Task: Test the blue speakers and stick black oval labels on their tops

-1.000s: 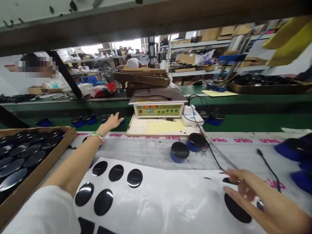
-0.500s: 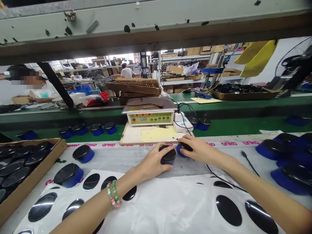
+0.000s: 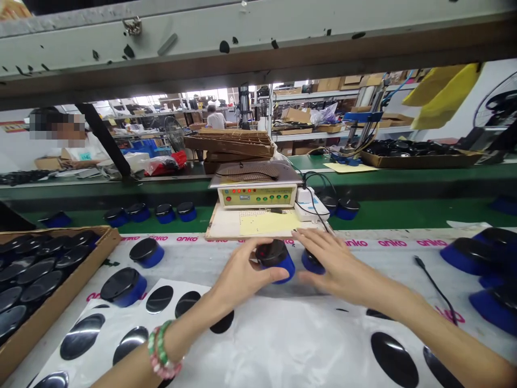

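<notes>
In the head view, the only one, two black-topped blue round units stand side by side on the foam-covered surface [image 3: 347, 302], one at each hand. The left hand [image 3: 244, 272] reaches in from the near left, its thumb against the front of the left-hand unit [image 3: 278, 257] and its fingers curled about the far left edge; it appears to pinch the unit between them, though how firmly I cannot tell. This unit seems slightly tilted. The right hand [image 3: 335, 258] comes from the near right with fingers spread, slightly blurred, thumb and fingertips apart around the right-hand unit [image 3: 311, 261]; whether it touches the unit is unclear.

Each unit thus lies just inside the nearer hand, with a narrow gap between the two. Being round and low, neither has a long axis across the surface.

Toward the wearer lies a glossy white sheet [image 3: 291, 334] with black discs [image 3: 160, 299]. Beyond the hands stands a control box [image 3: 256, 196] with red and green buttons. Off to the left, two more units, a nearer one [image 3: 123, 287] and a farther one [image 3: 146, 253], sit beside a cardboard tray [image 3: 95, 258]; at far right, near a black cable [image 3: 436, 280], is a cluster of units [image 3: 493, 307].
</notes>
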Motion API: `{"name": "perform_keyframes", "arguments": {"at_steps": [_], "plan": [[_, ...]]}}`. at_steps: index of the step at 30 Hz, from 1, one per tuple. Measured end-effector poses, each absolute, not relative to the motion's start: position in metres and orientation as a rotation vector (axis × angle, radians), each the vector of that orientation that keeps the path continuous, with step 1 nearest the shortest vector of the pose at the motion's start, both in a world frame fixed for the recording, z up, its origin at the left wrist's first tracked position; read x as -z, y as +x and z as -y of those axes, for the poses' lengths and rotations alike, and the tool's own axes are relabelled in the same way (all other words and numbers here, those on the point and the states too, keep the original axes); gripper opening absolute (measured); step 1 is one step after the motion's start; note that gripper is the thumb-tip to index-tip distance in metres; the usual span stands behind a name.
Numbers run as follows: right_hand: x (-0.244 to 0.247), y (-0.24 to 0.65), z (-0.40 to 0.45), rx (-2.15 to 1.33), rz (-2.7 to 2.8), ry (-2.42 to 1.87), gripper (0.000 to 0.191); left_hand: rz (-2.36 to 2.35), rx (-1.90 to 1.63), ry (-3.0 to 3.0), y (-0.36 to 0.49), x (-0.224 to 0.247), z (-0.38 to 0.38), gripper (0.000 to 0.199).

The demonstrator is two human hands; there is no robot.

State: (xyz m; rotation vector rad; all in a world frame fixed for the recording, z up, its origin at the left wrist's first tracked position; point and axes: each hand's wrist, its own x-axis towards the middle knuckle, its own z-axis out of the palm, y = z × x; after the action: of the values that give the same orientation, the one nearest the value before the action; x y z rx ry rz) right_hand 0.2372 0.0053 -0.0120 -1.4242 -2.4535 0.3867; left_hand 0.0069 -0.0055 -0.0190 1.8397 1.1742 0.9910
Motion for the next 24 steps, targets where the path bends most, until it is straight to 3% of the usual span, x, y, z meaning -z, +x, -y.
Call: {"name": "perform_keyframes", "arguments": {"at_steps": [3,8,21,24], "plan": [[-0.006,0.220,0.023,-0.781,2.268,-1.313,0.089,-1.111,-0.972,1.658,0.007,-0.001,0.029,0.057],[-0.015,0.214,0.053,-1.359,1.827,-1.058,0.070,-0.877,-0.879,1.411,-0.001,-0.020,0.050,0.040],[0.023,0.212,0.085,-1.250,1.600,-1.169,0.070,-0.941,-0.913,1.455,0.009,-0.015,0.064,0.032],[0.025,0.207,0.092,-1.204,1.635,-1.170,0.071,-0.878,-0.901,1.507,0.011,-0.012,0.070,0.040]]}}
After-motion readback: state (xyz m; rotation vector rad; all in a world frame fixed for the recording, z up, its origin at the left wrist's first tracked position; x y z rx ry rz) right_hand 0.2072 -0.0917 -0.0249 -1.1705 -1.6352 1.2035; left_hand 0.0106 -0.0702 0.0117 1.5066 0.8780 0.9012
